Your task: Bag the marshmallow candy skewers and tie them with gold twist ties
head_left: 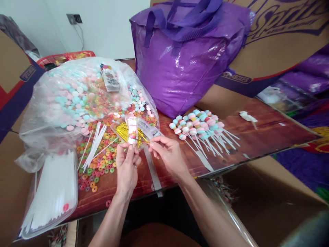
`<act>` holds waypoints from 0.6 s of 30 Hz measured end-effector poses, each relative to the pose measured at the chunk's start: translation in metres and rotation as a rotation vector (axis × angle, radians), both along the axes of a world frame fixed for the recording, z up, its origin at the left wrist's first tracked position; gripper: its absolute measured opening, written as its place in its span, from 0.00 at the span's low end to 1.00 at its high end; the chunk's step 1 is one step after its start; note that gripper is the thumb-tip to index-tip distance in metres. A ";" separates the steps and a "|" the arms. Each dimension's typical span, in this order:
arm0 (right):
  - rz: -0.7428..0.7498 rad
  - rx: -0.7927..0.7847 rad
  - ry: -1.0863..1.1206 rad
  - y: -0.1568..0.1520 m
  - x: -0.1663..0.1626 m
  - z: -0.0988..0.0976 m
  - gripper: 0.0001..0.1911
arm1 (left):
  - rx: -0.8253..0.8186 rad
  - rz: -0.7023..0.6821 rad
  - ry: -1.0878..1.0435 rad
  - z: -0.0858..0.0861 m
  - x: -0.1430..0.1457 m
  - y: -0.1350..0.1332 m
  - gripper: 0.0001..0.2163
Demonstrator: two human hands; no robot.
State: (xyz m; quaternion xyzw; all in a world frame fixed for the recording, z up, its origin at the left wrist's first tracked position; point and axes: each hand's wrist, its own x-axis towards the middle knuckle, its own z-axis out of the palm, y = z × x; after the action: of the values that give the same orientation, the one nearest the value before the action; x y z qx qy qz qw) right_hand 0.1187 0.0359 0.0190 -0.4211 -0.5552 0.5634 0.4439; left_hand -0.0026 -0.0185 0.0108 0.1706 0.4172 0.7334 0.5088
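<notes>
1. A person's left hand (127, 166) and right hand (167, 154) meet at the near edge of a wooden tabletop (257, 135), below and to the left of a large purple bag (185, 65).
2. The left hand's grip is closed. Thumb and fingers pinch the lower end of a candy skewer (133, 129), held upright with its pink, white and yellow discs stacked one above another.
3. The right hand's grip is closed too. Thumb and forefinger are pinched on the edge of the clear sleeve (147, 128) that lies around the skewer, and the other fingers are curled.
4. The skewer stands down-left of the purple bag, apart from it, in front of a bunch of yellow twist ties (122, 132).
5. Just below the bag, a pile of finished skewers (197, 127) fans out on the tabletop, with its white sticks pointing down and to the right.
6. Just beside the bag on its left sits a clear plastic sack (74, 92) full of pastel disc sweets, with a printed packet (110, 79) lying on top.
7. Further down-left of the bag, coloured ring sweets (102, 163) are scattered on the wood, with loose white sticks (94, 145) lying across them.
8. Farthest from the bag, at the tabletop's lower left corner, lies a plastic pack of white sticks (51, 193).
9. A printed cardboard box (277, 44) leans behind the bag on its right.
</notes>
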 end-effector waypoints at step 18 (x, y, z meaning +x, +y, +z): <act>-0.166 -0.086 0.133 -0.043 0.036 -0.024 0.09 | -0.134 -0.373 -0.095 -0.001 0.049 -0.002 0.18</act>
State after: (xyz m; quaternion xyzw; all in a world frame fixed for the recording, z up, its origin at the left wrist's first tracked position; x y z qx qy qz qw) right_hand 0.1543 -0.0068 -0.0051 -0.4459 -0.4629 0.5748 0.5064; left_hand 0.0468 -0.0200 0.0095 0.1761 0.4017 0.6045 0.6649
